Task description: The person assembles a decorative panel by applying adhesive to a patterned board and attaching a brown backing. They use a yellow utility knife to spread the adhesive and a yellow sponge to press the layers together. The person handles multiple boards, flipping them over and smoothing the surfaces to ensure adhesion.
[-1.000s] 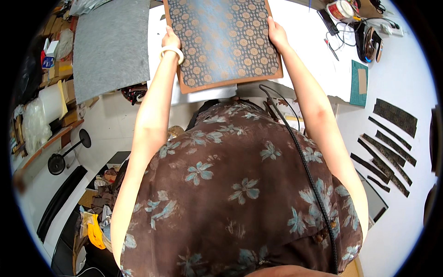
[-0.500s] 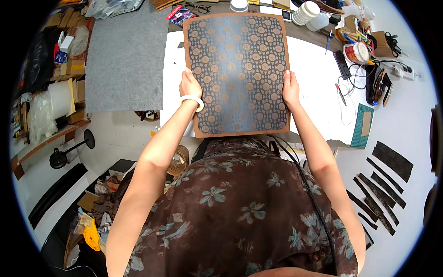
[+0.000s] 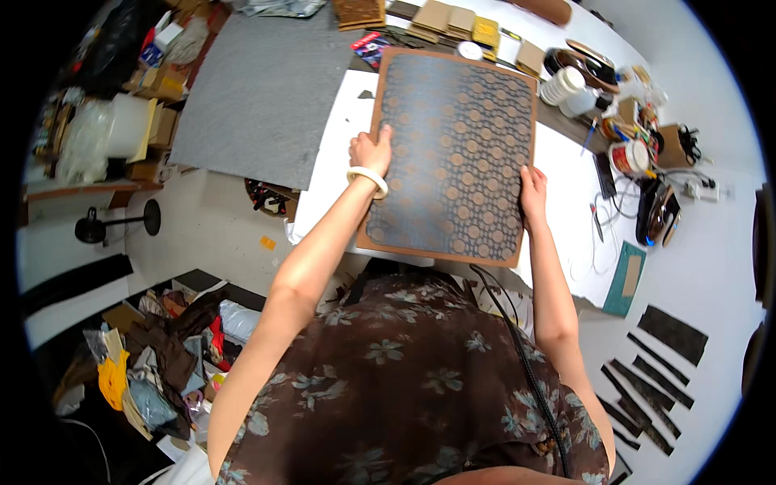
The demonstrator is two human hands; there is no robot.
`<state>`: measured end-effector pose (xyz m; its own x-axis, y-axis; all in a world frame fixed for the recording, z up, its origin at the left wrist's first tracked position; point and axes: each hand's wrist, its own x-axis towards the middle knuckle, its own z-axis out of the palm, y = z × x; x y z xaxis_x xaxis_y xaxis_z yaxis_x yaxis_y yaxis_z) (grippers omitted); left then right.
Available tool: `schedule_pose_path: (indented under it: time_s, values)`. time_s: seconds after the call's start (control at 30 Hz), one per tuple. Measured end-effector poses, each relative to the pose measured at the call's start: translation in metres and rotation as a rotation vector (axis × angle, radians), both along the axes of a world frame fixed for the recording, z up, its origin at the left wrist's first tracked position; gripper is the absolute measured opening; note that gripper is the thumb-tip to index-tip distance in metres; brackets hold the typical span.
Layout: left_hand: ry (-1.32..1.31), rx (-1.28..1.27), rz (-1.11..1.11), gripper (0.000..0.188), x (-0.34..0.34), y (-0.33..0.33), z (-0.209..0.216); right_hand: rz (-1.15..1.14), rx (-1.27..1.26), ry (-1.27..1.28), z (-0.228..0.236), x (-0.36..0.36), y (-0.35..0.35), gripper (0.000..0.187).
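A large rectangular panel (image 3: 457,153) with a brown border is held up over the table. Its dark face carries rows of brown round medallions, and a pale sheen lies across the left part. My left hand (image 3: 373,152), with a cream bangle at the wrist, grips the left edge with its thumb at the face. At the lower right edge, my right hand (image 3: 533,194) closes on the panel, thumb along the border. The fingers behind the panel are hidden. The panel leans slightly clockwise, its lower edge close to my body.
White paper (image 3: 570,162) covers the table beneath the panel. A grey felt-like sheet (image 3: 259,97) lies to the left. An iron (image 3: 659,214), a white tub (image 3: 628,158) and a green cutting mat (image 3: 625,279) line the right. A black cord (image 3: 517,339) hangs before me.
The panel has turned a little clockwise with both hands still on it. Its sheen has shifted toward the left side. The whole view has swung, showing more of the table's far side.
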<state>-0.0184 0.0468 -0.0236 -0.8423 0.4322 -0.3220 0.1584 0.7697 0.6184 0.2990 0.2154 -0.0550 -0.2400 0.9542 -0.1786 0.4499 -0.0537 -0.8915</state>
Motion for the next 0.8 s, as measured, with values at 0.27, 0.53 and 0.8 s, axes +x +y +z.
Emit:
schedule_pose_path:
  time_s: [0.27,0.53,0.8]
  values:
    - [-0.774,0.413,0.286,0.102,-0.105,-0.084,0.067,0.216,-0.478,0.551,0.123,-0.101,-0.069,0.056]
    - [-0.772,0.572,0.396,0.095,-0.314,-0.249,-0.011,0.139,0.351,-0.528,0.062,-0.138,-0.111,0.109]
    - [-0.54,0.288,0.549,0.105,-0.443,-0.248,-0.103,-0.023,0.349,-0.992,0.023,-0.187,-0.173,0.12]
